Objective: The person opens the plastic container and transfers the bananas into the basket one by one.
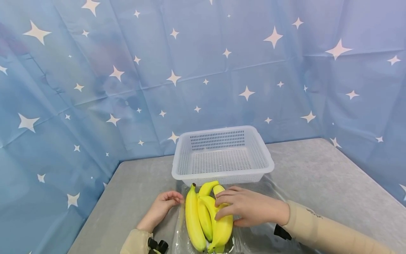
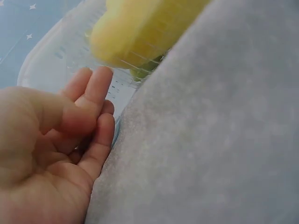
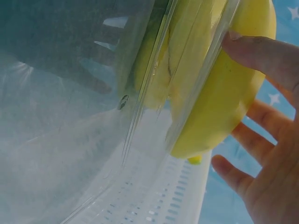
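Note:
Several yellow bananas (image 1: 194, 220) lie side by side in a clear plastic container (image 1: 178, 229), seen close through its transparent wall in the right wrist view. My right hand (image 1: 245, 206) reaches over the rightmost banana (image 1: 224, 225), fingers bent across its top and thumb at its right side. In the right wrist view, the thumb presses this banana (image 3: 219, 102) by the container's rim, with the other fingers on its far side. Just left of the container, my left hand (image 1: 163, 206) rests on the table with loosely curled fingers, holding nothing; its fingertips (image 2: 103, 74) point toward the fruit.
Behind the bananas stands a white perforated plastic basket (image 1: 222, 173). Clear plastic (image 1: 263, 236) spreads over the grey table (image 1: 304, 165) under my right forearm. A blue cloth with white stars (image 1: 203, 98) hangs along the table's back and sides.

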A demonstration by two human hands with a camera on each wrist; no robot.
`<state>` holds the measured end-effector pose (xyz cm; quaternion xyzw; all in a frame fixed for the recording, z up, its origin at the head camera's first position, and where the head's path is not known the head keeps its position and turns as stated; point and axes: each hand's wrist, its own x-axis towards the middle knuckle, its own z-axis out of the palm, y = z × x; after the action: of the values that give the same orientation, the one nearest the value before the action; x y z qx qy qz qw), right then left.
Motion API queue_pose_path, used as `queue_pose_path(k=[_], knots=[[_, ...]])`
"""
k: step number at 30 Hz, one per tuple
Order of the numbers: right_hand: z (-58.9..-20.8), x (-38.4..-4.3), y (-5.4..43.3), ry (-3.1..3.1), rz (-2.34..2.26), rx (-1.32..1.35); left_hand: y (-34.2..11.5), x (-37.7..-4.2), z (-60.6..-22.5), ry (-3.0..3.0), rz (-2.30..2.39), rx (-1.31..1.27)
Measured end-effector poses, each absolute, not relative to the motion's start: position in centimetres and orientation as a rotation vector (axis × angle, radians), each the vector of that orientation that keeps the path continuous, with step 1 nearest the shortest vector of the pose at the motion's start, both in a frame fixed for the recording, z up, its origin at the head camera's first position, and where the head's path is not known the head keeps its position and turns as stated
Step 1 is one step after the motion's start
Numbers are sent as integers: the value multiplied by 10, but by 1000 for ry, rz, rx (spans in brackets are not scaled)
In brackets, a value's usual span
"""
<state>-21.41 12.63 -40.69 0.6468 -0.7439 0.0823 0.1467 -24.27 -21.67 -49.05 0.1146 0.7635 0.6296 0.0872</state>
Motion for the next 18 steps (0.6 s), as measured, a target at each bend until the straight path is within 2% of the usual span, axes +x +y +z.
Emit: queue_pose_path(k=[10, 18], knots=[[-405, -213, 127, -2172, 235, 1906, -216, -242, -491, 2236, 1947, 305], [-406, -214, 127, -2146, 231, 1912, -217, -242, -490, 2264, 1886, 391]])
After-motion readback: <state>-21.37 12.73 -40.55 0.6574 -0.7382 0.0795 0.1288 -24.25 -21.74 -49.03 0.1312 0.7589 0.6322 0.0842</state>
